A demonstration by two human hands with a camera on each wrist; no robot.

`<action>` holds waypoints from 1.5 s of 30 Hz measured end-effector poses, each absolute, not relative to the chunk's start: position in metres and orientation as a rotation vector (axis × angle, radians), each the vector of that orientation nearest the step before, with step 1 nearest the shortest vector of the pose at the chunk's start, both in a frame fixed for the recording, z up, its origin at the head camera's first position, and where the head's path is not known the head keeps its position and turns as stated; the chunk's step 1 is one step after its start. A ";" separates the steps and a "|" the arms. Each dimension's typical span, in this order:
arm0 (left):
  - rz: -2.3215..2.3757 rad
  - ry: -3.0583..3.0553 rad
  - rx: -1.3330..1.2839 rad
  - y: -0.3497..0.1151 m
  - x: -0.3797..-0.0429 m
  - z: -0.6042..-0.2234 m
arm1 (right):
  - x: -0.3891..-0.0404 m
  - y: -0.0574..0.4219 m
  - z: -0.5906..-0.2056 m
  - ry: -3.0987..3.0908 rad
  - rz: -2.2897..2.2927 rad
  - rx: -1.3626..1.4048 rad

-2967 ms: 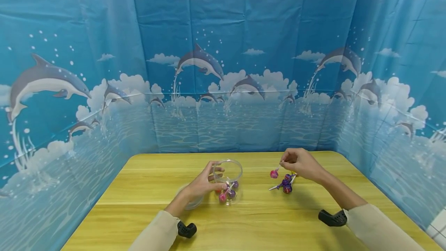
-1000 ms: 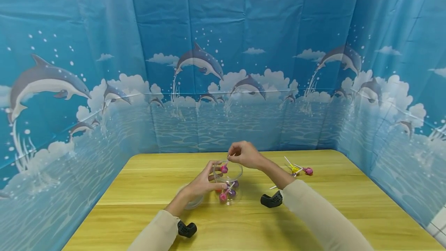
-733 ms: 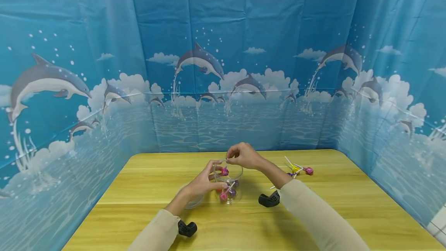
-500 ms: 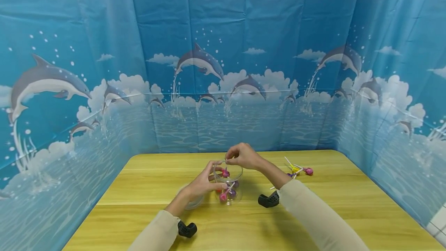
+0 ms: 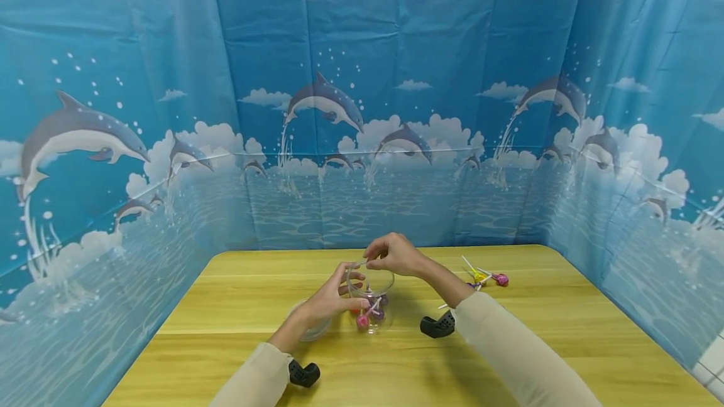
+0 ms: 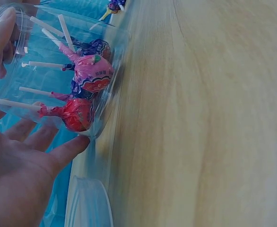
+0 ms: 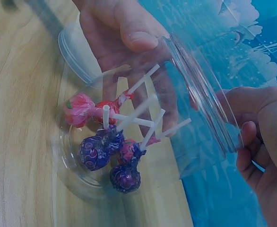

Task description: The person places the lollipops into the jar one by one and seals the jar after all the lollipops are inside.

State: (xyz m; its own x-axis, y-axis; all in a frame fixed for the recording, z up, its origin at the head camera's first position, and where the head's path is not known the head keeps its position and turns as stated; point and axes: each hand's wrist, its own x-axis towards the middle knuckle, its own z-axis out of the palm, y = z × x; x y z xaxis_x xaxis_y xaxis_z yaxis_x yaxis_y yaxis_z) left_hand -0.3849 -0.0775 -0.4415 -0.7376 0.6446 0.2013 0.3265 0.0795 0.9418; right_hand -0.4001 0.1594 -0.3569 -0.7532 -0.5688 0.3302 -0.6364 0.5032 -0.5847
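A clear plastic jar [image 5: 389,286] stands on the table, and my left hand [image 5: 327,301] grips its left side with thumb and fingers curved around it. Inside lie several wrapped lollipops: a pink one [image 6: 92,72], a red one [image 6: 78,114] and purple ones [image 7: 95,153], sticks pointing towards the mouth. Over the jar's open rim [image 7: 200,90] hovers my right hand [image 5: 398,255], thumb and forefinger slightly parted beside the edge. Nothing shows between them. In the right wrist view, this hand's fingers are loosely bent by the rim.
A round clear lid [image 5: 317,330] lies left of the jar, partly under my left forearm. More lollipops lie to the right, including a yellow one [image 5: 480,277] and a pink one [image 5: 500,279]; my right forearm covers part of this group. A dolphin-print curtain [image 5: 351,200] surrounds the table.
My right hand has carried a pink lollipop from the group on the right to the jar. It has let the lollipop drop inside. The left hand has stayed on the jar.
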 end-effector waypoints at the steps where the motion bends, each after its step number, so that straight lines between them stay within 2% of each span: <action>1: 1.708 2.093 0.972 -0.077 -0.385 -0.442 | -0.400 0.160 -0.357 -2.642 1.092 1.068; 21: 1.708 2.114 0.962 -0.075 -0.387 -0.443 | -0.393 0.198 -0.334 -2.651 1.121 0.970; 45: 1.693 2.143 0.971 -0.078 -0.385 -0.443 | -0.383 0.294 -0.321 -2.683 1.097 0.738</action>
State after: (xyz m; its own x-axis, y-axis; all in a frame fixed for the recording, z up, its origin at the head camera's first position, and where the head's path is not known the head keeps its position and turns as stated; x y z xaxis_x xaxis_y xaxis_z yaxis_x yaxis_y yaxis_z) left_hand -0.3850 -0.0784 -0.4426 -0.7492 0.6289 0.2077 0.3475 0.1062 0.9317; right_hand -0.3831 0.2937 -0.3209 -0.8677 -0.3852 0.3141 -0.4949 0.6116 -0.6172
